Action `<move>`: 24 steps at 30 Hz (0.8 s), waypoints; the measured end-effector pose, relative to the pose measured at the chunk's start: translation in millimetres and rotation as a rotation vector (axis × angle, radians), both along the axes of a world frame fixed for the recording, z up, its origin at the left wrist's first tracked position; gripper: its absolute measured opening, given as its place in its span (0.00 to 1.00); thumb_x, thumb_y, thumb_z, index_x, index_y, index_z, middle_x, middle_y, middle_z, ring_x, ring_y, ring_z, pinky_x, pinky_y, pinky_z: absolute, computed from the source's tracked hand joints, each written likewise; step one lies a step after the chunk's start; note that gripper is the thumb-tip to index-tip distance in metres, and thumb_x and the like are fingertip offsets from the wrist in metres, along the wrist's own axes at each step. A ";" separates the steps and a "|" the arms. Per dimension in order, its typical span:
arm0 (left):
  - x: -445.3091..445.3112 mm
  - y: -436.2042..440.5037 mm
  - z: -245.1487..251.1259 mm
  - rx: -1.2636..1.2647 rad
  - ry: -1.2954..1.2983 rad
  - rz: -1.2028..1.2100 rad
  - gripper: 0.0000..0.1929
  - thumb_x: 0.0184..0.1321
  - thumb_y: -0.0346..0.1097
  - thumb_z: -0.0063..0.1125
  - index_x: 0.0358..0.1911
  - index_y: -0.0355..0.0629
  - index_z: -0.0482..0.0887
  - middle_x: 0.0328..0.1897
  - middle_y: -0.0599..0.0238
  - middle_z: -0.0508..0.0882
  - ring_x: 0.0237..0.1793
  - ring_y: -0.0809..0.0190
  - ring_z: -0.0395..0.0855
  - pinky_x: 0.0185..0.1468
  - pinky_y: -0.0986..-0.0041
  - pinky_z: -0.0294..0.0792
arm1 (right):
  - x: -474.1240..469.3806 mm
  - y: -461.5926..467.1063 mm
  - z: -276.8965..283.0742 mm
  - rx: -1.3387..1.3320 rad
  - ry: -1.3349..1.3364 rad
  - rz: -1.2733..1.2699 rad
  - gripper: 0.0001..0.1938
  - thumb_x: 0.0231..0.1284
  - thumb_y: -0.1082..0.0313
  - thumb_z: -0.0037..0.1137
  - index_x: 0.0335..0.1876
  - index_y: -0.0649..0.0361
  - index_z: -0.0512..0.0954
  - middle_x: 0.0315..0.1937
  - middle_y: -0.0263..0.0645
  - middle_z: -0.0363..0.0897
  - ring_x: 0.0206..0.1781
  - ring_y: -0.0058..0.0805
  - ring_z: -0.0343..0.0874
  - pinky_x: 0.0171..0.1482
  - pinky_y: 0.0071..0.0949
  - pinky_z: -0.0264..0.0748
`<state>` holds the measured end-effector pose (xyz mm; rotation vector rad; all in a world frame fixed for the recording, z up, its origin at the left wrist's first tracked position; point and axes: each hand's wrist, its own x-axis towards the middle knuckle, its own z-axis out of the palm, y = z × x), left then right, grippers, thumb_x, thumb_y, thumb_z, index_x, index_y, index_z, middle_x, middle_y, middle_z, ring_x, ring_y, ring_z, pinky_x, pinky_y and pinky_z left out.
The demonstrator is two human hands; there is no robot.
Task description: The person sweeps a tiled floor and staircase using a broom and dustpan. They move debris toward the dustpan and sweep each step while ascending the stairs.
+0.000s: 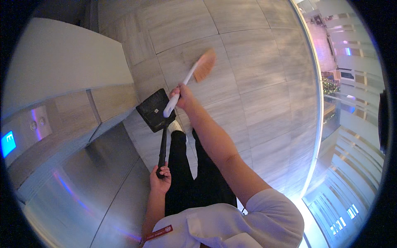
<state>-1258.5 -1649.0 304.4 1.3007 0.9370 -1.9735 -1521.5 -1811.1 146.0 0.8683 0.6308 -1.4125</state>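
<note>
My right hand [183, 96] is closed around the white plastic handle of a hand brush [204, 64] with orange bristles. The brush head points up and to the right over the floor tiles, and its bristles look a little blurred. The butt of its handle overlaps the dustpan in the view. Lower down, my left hand [162, 178] grips the end of the long black handle of a black dustpan [153, 108]. The pan lies in front of my light-coloured shoe [175, 126], close to the wall corner; whether it touches the floor I cannot tell.
Large grey wood-look tiles [260, 68] cover the floor. On the left are metal elevator doors [114, 186], a panel with two round buttons [37, 123] and a lit display [8, 144]. A glass barrier with a lit edge [319, 93] runs along the right, with a lower level visible beyond it.
</note>
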 end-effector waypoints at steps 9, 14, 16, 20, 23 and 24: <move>-22.6 -58.9 3.0 -0.012 -0.003 -0.232 0.18 0.60 0.41 0.39 0.45 0.32 0.68 0.21 0.70 0.69 0.19 0.72 0.67 0.27 0.80 0.63 | -62.0 223.7 130.6 0.411 0.582 0.516 0.17 0.55 0.46 0.44 0.25 0.53 0.66 0.06 0.29 0.57 0.06 0.20 0.56 0.09 0.22 0.53; 9.2 -108.7 -13.6 -0.003 0.052 -0.295 0.18 0.59 0.41 0.41 0.45 0.33 0.68 0.21 0.70 0.69 0.19 0.73 0.67 0.26 0.81 0.64 | 11.6 353.1 163.4 0.621 0.248 0.381 0.15 0.57 0.48 0.42 0.29 0.52 0.62 0.07 0.31 0.56 0.06 0.23 0.54 0.09 0.25 0.56; 27.2 -130.5 -17.7 -0.003 0.062 -0.342 0.17 0.59 0.42 0.42 0.45 0.35 0.69 0.21 0.71 0.69 0.19 0.73 0.67 0.26 0.80 0.64 | 28.0 344.2 132.3 0.694 0.383 0.254 0.15 0.58 0.49 0.41 0.27 0.52 0.62 0.07 0.29 0.55 0.08 0.22 0.56 0.12 0.22 0.57; 66.0 -165.9 -19.4 -0.001 -0.006 -0.494 0.15 0.58 0.42 0.43 0.44 0.40 0.69 0.20 0.70 0.69 0.18 0.72 0.66 0.25 0.80 0.63 | 46.0 243.4 48.9 0.607 0.449 -0.049 0.16 0.60 0.55 0.39 0.20 0.55 0.62 0.10 0.33 0.59 0.12 0.27 0.60 0.17 0.27 0.61; 84.0 -172.5 -19.6 0.018 -0.130 -0.609 0.15 0.58 0.43 0.43 0.43 0.41 0.69 0.20 0.70 0.69 0.16 0.72 0.65 0.23 0.79 0.61 | 74.9 128.1 8.9 0.425 0.306 0.018 0.13 0.60 0.58 0.39 0.25 0.57 0.63 0.14 0.34 0.61 0.17 0.29 0.63 0.21 0.30 0.64; 87.7 -175.1 -19.5 0.040 -0.136 -0.650 0.16 0.58 0.43 0.43 0.43 0.40 0.69 0.19 0.70 0.69 0.15 0.72 0.65 0.22 0.79 0.60 | 86.0 86.5 1.9 0.373 0.192 0.022 0.12 0.60 0.58 0.38 0.26 0.56 0.62 0.15 0.35 0.60 0.17 0.30 0.62 0.21 0.31 0.63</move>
